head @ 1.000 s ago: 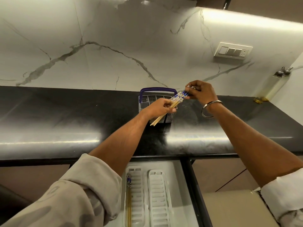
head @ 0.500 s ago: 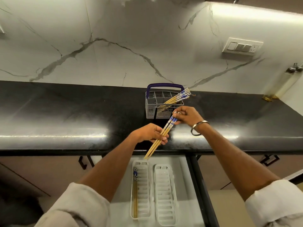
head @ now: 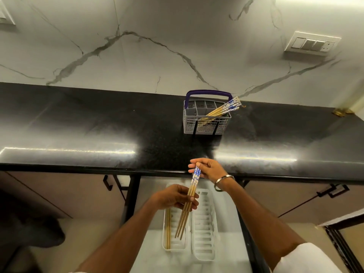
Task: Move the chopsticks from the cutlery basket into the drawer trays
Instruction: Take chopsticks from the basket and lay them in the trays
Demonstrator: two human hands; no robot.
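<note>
I am holding the chopsticks (head: 187,205) with both my left hand (head: 173,197) and right hand (head: 209,169), tilted over the left tray (head: 184,246), so a loosening grip is risking them sliding out past its rim.

1. One view only: head-worn, wide-angle, looking forward and steeply down from above the person's own arms.
2. Faces the marble wall (head: 157,46) square-on; the black surface (head: 78,123) runs across mid-frame, its front edge bowed (lens distortion).
3. Near field: both forearms enter from the bottom edge, hands (head: 208,170) close under the lens, over the open drawer (head: 149,259).
4. Far field: cutlery basket (head: 205,123) well back on the surface, switch plate (head: 312,43) upper right.
5. No second view, so no overlap.
</note>
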